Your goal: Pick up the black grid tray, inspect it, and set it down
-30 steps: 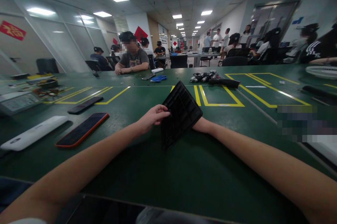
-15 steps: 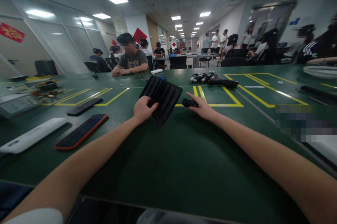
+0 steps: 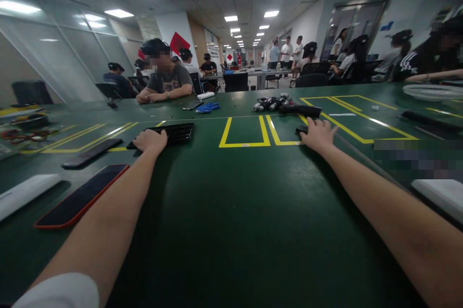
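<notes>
My left hand (image 3: 151, 140) is closed over the left end of a black ridged tray (image 3: 181, 133), which lies low at the table's left yellow markings. The hand covers part of the tray. Farther right, my right hand (image 3: 320, 133) reaches over the tabletop with its outer fingers spread. A small black object (image 3: 301, 129) sits at its thumb and index finger, near the right edge of a yellow-taped box; its kind is hard to make out. Just beyond that hand lies a black tube-shaped thing (image 3: 306, 110) beside a bundle of black cables (image 3: 271, 103).
On the green table (image 3: 231, 211), a dark phone (image 3: 92, 154), an orange-edged phone (image 3: 83, 197) and a white slab-shaped device (image 3: 27, 194) lie at left. Blue gloves (image 3: 208, 107) lie toward the far edge, where another person (image 3: 166, 74) sits. A racket (image 3: 434, 91) is at right.
My left hand has carried the black tray left and down onto the table, from tilted to flat. My right hand and the small black object have moved right, its fingers now more spread.
</notes>
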`<move>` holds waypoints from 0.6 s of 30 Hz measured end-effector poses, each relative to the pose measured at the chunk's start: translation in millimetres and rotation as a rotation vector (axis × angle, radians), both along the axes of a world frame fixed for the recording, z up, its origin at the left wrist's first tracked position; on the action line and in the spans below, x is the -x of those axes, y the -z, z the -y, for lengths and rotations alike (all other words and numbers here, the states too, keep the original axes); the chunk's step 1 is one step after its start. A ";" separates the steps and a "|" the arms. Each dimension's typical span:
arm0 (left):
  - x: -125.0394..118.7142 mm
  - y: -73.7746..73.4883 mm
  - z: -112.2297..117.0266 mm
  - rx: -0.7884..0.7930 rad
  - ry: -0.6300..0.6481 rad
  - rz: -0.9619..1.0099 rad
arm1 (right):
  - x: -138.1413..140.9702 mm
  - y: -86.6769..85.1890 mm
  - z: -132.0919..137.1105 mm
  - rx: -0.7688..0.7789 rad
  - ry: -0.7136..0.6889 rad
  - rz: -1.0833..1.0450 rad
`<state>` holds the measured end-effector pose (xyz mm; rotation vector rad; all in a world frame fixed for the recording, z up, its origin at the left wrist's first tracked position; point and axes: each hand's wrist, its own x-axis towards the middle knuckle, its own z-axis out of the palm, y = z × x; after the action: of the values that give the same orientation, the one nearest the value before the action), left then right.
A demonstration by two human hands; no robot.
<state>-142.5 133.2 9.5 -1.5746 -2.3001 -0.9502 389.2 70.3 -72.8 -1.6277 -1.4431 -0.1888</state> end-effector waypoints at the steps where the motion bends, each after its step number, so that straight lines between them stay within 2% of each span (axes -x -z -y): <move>1: -5.3 -1.3 4.5 -0.048 0.025 -0.006 | 10.4 -5.4 6.9 -0.004 -0.008 0.041; 3: -20.7 -0.3 16.0 -0.110 0.126 -0.033 | 37.7 -16.7 23.8 0.027 -0.046 0.150; 6: -52.7 12.9 33.8 -0.089 0.367 -0.087 | 88.2 -28.3 49.7 0.125 -0.150 0.287; 8: -73.4 25.6 42.5 0.000 0.554 -0.128 | 120.6 -31.6 64.1 0.166 -0.278 0.351; 10: -87.7 35.1 47.1 0.095 0.685 -0.162 | 146.4 -32.7 75.5 0.245 -0.481 0.434; 13: -93.6 38.6 48.0 0.188 0.764 -0.192 | 167.7 -32.6 86.4 0.307 -0.691 0.496; 18: -91.3 31.7 51.5 0.175 0.772 -0.232 | 168.9 -36.0 84.6 0.276 -0.754 0.483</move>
<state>-51.2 81.6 -22.2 -2.5682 -1.6476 -0.6390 220.3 -14.3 -36.8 -1.1660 -2.4441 0.0643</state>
